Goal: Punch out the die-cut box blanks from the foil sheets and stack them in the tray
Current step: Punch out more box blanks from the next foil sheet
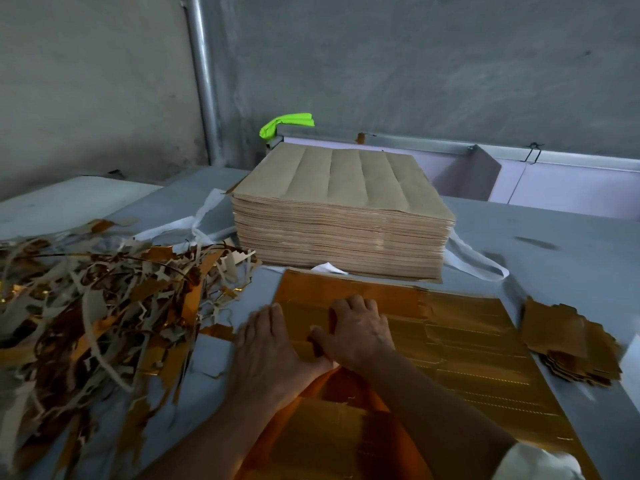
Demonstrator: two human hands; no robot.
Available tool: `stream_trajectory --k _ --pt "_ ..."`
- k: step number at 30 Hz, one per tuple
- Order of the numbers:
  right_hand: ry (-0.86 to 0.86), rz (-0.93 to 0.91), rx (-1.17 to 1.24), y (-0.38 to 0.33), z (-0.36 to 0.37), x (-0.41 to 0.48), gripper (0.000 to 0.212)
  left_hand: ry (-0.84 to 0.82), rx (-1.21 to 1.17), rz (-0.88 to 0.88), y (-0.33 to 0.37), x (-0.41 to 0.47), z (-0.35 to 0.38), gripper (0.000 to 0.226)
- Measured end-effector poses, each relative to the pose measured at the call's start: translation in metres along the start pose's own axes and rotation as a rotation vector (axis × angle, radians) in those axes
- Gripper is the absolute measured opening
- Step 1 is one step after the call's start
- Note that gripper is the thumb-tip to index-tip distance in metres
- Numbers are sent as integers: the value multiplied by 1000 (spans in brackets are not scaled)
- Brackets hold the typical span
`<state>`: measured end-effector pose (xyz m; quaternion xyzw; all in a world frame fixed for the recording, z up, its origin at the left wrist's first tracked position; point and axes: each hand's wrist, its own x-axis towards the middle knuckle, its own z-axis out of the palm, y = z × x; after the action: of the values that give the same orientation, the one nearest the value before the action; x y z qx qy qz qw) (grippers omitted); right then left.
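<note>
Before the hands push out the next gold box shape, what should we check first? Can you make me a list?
1. Both hands on the gold sheet: left hand and right hand press flat. Ok.
2. Sheet lying flat on the table: ok.
3. Scrap pile off the sheet: ok, it sits left.
4. Finished blanks stacked neatly: not ok, edges look ragged.
5. Tall brown stack clear of the hands: ok.
6. Tray for the blanks: cannot tell.

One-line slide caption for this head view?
Both hands, left and right, press flat on a gold foil sheet, between a scrap pile and punched blanks.
</note>
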<state>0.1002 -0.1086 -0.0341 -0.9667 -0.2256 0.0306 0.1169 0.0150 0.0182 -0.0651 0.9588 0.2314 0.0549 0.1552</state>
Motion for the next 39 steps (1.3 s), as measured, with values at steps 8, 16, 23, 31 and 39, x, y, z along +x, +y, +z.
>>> stream_trajectory --k 8,16,23,31,39 --pt "9 -18 -71 -7 -4 4 72 22 -13 7 -1 -1 1 144" --pt "-7 -105 -144 -15 -7 11 61 18 -34 7 -1 2 3 145" --pt "118 -166 20 -9 -4 12 39 52 -55 12 -3 1 4 143" --pt "163 -80 353 -5 -12 16 29 23 -52 -16 -3 3 6 146" --pt "58 196 675 10 -4 13 26 -8 10 -11 -3 3 7 144"
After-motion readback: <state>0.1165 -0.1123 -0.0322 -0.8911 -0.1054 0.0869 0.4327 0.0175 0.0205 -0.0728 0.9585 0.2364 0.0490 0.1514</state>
